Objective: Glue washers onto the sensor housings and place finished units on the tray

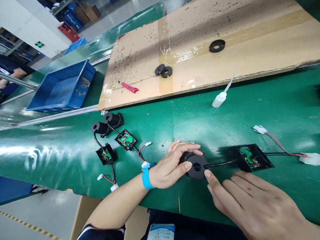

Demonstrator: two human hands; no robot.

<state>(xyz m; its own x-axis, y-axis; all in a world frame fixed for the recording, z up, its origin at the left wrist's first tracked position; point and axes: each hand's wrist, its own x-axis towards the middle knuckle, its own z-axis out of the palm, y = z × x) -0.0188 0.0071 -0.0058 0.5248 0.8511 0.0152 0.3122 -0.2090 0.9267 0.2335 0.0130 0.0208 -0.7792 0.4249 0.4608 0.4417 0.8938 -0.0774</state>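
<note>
A blue bin [81, 93] stands far ahead and to the left of the left grip [165, 171], its inside plain to see. Nearer, also ahead-left of that grip, two small black boxes [134, 134] [115, 155] lie on the worktop [155, 128] with green circuit boards inside, each cabled to a black cylindrical part [113, 119] [100, 127]. A third black box [267, 162] lies to the right of the left grip, just beyond the knuckles of the right grip [260, 201]; in it sits a green board [246, 156] with a red wire, and leads run off rightward to white connectors [310, 159] [260, 129].

The black disc [200, 171] is inside the left grip, which pinches it with the thumb on its face and the fingers round the dark housing behind (mostly hidden by disc and hand). A black cable [221, 164] leaves this part toward the third box. The right grip sets one outstretched fingertip on the disc's near right edge, beside the cable, its other fingers half bent; whether it pinches anything underneath I cannot tell.

Ahead of both grips, a cardboard sheet [195, 75] bears two overlapping black rings [158, 69] [168, 74], a single ring [215, 50] and a red cutter [128, 87]. Between sheet and grips stands a white bottle [219, 100], ahead-right of the disc.
</note>
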